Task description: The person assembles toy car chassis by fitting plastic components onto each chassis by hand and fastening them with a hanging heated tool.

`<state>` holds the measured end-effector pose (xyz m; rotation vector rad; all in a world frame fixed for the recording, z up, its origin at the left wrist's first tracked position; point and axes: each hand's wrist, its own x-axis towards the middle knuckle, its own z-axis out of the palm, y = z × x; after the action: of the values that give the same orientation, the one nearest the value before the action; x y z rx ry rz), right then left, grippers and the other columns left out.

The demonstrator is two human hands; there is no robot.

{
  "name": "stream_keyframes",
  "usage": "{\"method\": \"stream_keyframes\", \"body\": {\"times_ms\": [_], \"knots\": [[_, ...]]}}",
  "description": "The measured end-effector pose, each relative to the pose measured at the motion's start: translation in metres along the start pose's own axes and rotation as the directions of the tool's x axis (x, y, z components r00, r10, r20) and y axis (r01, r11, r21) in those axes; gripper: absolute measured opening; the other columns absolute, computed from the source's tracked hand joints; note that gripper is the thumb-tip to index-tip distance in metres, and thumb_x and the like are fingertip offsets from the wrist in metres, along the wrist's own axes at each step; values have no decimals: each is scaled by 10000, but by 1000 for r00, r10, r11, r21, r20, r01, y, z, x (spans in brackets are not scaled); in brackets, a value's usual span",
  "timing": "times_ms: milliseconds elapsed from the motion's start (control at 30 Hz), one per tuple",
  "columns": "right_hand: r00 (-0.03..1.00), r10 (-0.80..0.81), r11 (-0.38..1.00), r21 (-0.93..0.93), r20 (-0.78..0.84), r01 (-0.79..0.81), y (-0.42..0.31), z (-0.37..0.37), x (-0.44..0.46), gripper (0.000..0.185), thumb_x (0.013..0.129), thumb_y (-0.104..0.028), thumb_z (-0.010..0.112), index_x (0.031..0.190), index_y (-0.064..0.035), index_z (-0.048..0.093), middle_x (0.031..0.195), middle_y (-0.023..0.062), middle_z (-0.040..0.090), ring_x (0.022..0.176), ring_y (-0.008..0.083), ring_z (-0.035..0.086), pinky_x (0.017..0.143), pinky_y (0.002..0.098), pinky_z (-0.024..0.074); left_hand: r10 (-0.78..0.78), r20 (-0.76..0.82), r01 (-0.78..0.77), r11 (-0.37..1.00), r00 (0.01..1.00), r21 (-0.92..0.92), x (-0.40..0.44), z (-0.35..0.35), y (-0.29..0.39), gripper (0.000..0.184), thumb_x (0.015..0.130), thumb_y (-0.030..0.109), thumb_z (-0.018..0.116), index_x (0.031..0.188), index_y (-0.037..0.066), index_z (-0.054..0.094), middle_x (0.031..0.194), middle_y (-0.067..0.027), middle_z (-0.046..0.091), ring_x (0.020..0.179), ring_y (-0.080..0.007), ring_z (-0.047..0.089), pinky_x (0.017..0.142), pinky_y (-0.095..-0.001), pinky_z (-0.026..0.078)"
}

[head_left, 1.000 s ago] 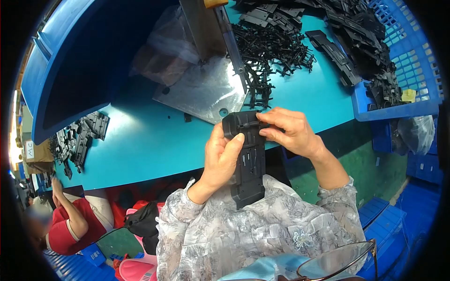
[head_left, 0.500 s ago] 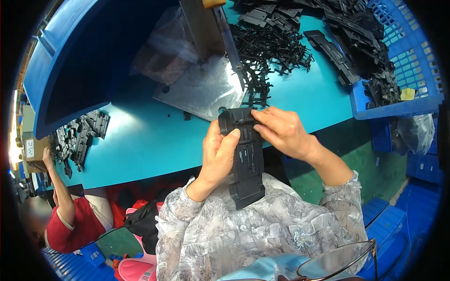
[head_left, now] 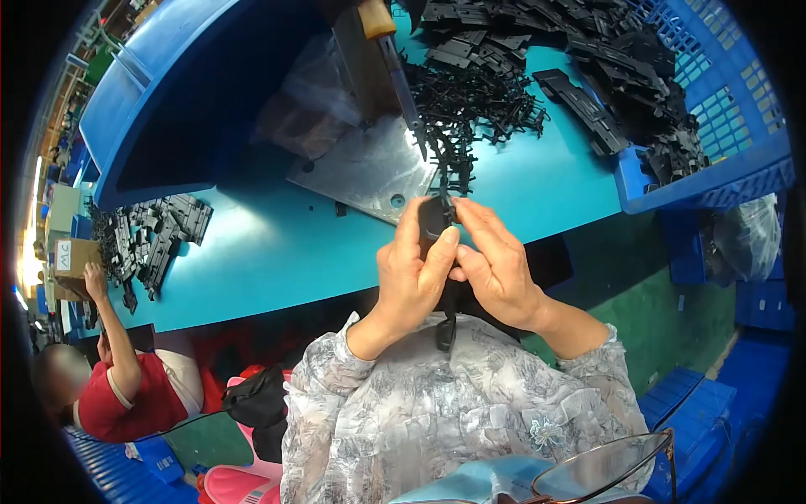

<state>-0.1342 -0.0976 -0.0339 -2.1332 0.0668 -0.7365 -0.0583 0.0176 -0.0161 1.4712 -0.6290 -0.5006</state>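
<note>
A long black plastic part [head_left: 434, 220] is turned nearly edge-on in front of my body, its lower end hanging toward my shirt. My left hand [head_left: 411, 277] grips it from the left, thumb across its near side. From the other side my right hand [head_left: 501, 273] presses its fingers and thumb against the part near the upper end. Any small piece between the right fingertips is hidden. Just beyond the hands lie a metal plate [head_left: 357, 172] and a heap of small black branched pieces [head_left: 478, 101].
A blue bin [head_left: 126, 118] tilts over the table's left side. A tool with a yellow handle [head_left: 377, 18] stands above the plate. Black parts fill a blue basket [head_left: 714, 189] at right; more parts [head_left: 155, 239] lie left. A co-worker in red [head_left: 138, 395] touches a cardboard box [head_left: 77, 256].
The black part has rotated from showing its broad ribbed face to nearly edge-on. My right hand has shifted left and down, closer to my left hand. The view has tilted slightly.
</note>
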Motion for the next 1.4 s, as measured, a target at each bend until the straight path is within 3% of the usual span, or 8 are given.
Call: {"method": "stream_keyframes", "body": {"times_ms": [100,233,333,467,600,767,1100,1400], "knots": [[909,410,707,603,77,-370,-20,-1,0,380,872,-135,511,1154,117,465,1021,162,564,898,172,560,774,271,473,289,44,-287,899,956,330,2,-2,-13,398,864,98,563,1214,-22,416,781,-116,603,618,-179,601,540,-283,470],[868,449,462,776,213,-429,-13,-3,-3,355,907,-178,514,1178,47,471,938,27,569,760,27,521,713,150,420,571,141,-546,640,809,540,5,3,-21,534,789,17,602,1273,-38,382,796,-152,589,634,-271,595,541,-311,472],[852,481,377,828,207,-414,-3,5,1,378,894,-199,552,1169,48,476,913,28,574,738,30,525,715,158,424,448,135,-441,700,884,562,4,0,-16,430,800,-37,552,1217,-63,454,889,-179,613,687,-278,630,605,-294,498],[853,493,407,821,172,-401,-6,4,5,394,882,-223,574,1154,52,500,905,23,588,731,27,538,669,153,454,540,82,-500,700,838,510,8,-3,-19,397,829,-9,548,1212,-59,459,770,-127,626,612,-211,616,564,-273,488],[818,522,190,902,241,-387,9,5,7,417,866,-232,589,1155,54,497,930,33,593,705,32,546,627,152,462,-34,-134,3,975,990,-224,7,-16,-15,326,871,77,544,1170,-12,452,560,-31,553,417,-66,466,398,-197,372],[811,532,189,899,245,-395,8,11,14,415,879,-276,552,1121,58,503,904,66,607,704,67,582,620,186,491,-266,-172,212,937,948,-277,17,-29,-14,368,849,123,584,1172,6,452,490,5,486,351,-62,401,346,-209,355],[803,505,86,907,317,-412,9,16,25,366,891,-319,515,994,32,527,856,93,614,672,111,609,610,230,523,-366,90,364,806,926,-467,27,-44,-19,231,874,211,558,975,17,632,800,-22,624,634,-74,557,534,-203,450],[814,522,332,818,255,-470,15,11,36,369,896,-299,510,1066,27,539,815,-3,564,691,14,516,646,157,443,-321,33,297,830,947,-472,29,-49,-4,211,856,180,575,961,8,636,830,-28,642,702,-76,579,602,-225,467]]}}
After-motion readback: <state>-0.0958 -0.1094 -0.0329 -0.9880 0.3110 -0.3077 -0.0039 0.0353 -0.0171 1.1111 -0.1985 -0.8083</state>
